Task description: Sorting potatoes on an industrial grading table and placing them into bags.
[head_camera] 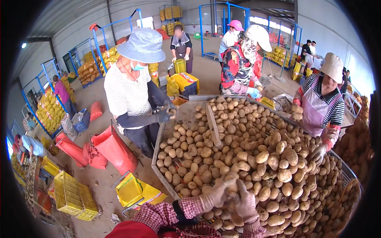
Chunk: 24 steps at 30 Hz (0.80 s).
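Many potatoes (235, 136) lie heaped on a metal-edged sorting table, spread thin at its far left and piled high at the right. Both my hands, in pale dusty gloves, are close together over the near side of the heap. My left hand (218, 190) reaches in from the left with its fingers curled on a potato. Beside it on the right, my right hand (245, 202) has its fingers raised around potatoes; blur and overlap hide whether it grips one. A wooden bar (212, 126) lies among the potatoes at the far part of the table.
Co-workers stand around the table: one in a blue hat (131, 89) at left, others across and at right. The table's metal rim (166, 184) runs near my left arm. A yellow bag on a frame (129, 190), red sacks (114, 148) and yellow crates (68, 193) stand on the floor at left.
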Each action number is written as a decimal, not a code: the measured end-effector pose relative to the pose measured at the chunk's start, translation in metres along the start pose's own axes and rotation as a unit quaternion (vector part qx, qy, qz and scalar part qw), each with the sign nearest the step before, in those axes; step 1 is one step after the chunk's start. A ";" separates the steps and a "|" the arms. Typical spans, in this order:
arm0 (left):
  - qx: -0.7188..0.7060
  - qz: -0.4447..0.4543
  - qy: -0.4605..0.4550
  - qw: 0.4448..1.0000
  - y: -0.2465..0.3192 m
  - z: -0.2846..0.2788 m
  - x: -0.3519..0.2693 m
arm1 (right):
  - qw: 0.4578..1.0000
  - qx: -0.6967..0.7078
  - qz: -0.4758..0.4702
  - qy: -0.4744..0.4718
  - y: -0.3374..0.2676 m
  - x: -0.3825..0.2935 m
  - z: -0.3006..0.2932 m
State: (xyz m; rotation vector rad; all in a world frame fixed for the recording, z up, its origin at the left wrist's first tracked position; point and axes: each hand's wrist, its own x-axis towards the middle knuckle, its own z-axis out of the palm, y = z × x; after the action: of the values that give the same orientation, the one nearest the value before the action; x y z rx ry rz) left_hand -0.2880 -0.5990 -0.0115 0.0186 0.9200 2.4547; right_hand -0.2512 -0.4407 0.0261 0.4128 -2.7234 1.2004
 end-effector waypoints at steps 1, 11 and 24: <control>-0.021 -0.035 0.037 0.998 0.010 -0.014 -0.002 | 0.997 0.073 0.030 -0.018 -0.003 0.006 0.003; 0.233 0.100 -0.112 0.961 0.045 -0.101 -0.091 | 0.970 0.140 -0.190 0.056 -0.072 0.034 0.091; -0.170 0.240 0.396 0.870 0.060 -0.338 -0.303 | 0.990 0.105 0.061 0.071 0.006 0.018 0.039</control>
State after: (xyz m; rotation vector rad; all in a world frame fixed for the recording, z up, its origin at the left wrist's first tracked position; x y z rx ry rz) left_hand -0.1164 -0.9861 -0.1857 -1.0780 0.8261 3.1121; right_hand -0.2708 -0.4693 -0.0002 0.1750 -2.5440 1.4936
